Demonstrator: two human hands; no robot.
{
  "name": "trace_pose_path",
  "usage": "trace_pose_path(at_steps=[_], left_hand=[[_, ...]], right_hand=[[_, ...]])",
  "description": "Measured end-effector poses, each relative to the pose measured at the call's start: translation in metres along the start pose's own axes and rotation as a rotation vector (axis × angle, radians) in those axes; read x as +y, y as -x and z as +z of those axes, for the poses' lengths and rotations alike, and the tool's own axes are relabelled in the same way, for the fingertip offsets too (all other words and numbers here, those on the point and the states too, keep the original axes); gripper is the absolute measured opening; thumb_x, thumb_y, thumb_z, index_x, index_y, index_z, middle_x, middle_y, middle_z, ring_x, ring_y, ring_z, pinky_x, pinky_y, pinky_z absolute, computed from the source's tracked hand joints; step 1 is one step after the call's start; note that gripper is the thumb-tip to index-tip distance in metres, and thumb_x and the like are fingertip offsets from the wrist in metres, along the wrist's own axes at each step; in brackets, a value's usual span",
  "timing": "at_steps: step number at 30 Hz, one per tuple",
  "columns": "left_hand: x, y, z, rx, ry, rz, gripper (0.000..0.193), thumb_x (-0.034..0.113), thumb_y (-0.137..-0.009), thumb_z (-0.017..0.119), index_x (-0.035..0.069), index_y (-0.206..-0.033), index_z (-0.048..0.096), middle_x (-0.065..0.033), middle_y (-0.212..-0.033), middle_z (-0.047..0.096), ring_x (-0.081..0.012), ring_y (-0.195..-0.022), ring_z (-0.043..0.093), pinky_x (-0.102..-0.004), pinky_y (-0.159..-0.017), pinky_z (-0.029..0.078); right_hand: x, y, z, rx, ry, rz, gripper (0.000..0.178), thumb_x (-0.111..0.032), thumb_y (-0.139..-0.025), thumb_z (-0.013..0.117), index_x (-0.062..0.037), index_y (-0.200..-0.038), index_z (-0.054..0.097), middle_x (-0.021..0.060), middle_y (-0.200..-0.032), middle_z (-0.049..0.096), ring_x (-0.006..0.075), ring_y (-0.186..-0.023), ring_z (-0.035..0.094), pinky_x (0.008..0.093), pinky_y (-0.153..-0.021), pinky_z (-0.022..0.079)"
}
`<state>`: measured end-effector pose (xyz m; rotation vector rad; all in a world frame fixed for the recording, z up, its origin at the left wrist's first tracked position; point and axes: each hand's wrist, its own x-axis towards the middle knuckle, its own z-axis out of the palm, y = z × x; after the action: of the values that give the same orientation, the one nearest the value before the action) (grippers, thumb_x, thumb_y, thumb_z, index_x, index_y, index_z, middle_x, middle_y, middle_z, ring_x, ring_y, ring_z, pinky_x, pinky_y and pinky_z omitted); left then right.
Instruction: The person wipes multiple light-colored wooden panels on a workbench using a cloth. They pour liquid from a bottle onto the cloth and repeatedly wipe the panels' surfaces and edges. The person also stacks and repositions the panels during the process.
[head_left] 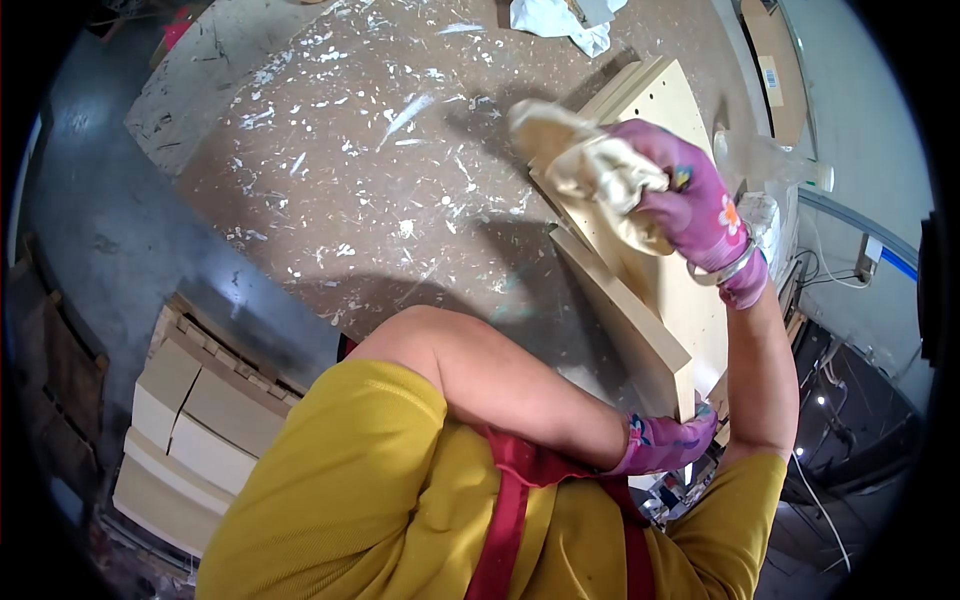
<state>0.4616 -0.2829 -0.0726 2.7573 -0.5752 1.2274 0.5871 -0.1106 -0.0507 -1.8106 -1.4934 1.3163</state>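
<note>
My right hand (685,195), in a purple flowered glove, is closed around a crumpled cream cloth (610,175), partly blurred. It is held over a stack of pale wooden panels (665,95) with small drilled holes. Below it, a pale wooden board (630,320) stands on its edge along the panels' near left side. My left arm reaches across my body to the right, and my left hand (665,440), gloved alike, grips the board's near end. Part of the left fingers is hidden behind that end.
The paint-spattered brown worktable (400,150) spreads to the left. A white rag (570,25) lies at its far edge. At the lower left are stacked pale wooden pieces (200,430). Clear plastic wrapping (760,160) and a brown cardboard piece (775,85) sit at the right, with cables beyond.
</note>
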Motion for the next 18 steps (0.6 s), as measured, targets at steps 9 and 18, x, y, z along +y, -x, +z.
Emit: trace_pose_path(at_steps=[9,18], left_hand=[[-0.006,-0.006,0.002,0.032,-0.03,-0.008,0.017,0.02,-0.078,0.058,0.004,-0.08,0.063,-0.0037,-0.081,0.057,-0.0183,-0.074,0.054,-0.034,-0.071,0.045],[0.032,-0.017,0.039,-0.111,0.049,-0.046,0.01,0.016,-0.075,0.058,0.008,-0.079,0.061,-0.0062,-0.077,0.057,-0.0212,-0.073,0.057,-0.036,-0.068,0.046]], right_hand=[[-0.029,0.018,-0.007,-0.492,0.201,0.285,0.048,-0.04,-0.084,0.064,-0.0046,-0.116,0.062,0.0101,-0.092,0.066,0.0196,-0.081,0.064,0.0312,-0.069,0.052],[0.034,0.041,0.011,-0.222,0.013,0.125,0.04,-0.024,-0.087,0.065,-0.0052,-0.121,0.06,0.0016,-0.08,0.064,0.0098,-0.063,0.054,0.0246,-0.053,0.045]])
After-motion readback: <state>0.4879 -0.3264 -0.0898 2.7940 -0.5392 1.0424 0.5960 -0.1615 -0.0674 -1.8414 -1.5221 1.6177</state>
